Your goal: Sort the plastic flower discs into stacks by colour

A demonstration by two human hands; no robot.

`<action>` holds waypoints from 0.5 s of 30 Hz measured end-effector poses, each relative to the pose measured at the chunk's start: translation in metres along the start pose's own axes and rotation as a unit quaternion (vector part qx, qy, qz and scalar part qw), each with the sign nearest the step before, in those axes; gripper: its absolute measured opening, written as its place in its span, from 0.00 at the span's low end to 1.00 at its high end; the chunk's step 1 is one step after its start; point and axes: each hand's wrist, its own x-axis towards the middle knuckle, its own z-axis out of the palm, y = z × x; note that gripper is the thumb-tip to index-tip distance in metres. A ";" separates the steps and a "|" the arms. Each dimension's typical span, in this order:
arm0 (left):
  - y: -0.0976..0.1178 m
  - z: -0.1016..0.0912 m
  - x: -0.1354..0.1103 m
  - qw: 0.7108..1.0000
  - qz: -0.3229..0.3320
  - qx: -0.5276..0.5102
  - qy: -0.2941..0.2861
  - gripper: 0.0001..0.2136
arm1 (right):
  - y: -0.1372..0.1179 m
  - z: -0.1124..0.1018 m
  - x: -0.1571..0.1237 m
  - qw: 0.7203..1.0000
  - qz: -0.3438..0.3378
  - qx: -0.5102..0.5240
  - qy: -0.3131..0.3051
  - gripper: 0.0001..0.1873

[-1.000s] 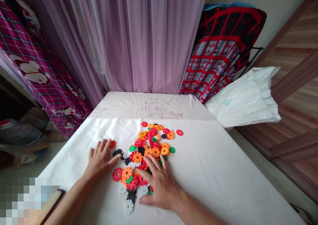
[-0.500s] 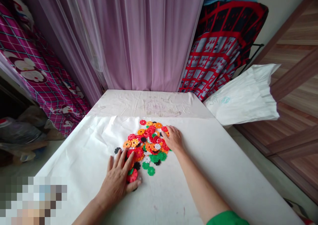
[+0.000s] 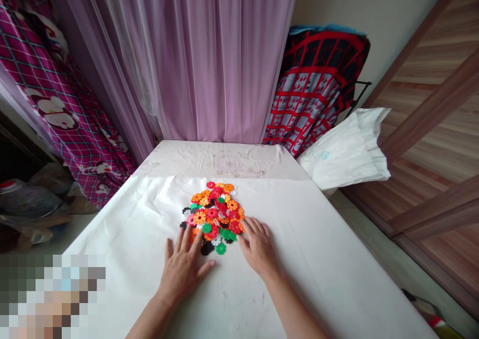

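Observation:
A heap of flat plastic snowflake discs [image 3: 215,214], red, orange, green, black and white, lies on the white-covered table [image 3: 322,259]. My left hand [image 3: 183,266] rests flat on the cloth at the heap's near left edge, fingers spread and touching the nearest discs. On the near right side of the heap lies my right hand [image 3: 258,246], also flat with fingers stretched toward the discs. Neither hand holds anything.
A lilac curtain [image 3: 209,54] hangs behind the table. A red and black checked blanket [image 3: 314,89] leans at the back right, with a white plastic bag [image 3: 348,152] beside it. Pink patterned fabric [image 3: 56,104] is on the left, wooden panels [image 3: 430,129] on the right.
The discs have been pushed from a wide scatter into a tighter heap. My right hand has drawn back from the heap's far right to its near right; my left stays at the near left.

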 end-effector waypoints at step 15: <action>0.024 -0.017 -0.015 0.983 0.178 -0.019 0.052 0.21 | -0.029 -0.020 -0.024 0.987 -0.096 0.127 -0.005 0.11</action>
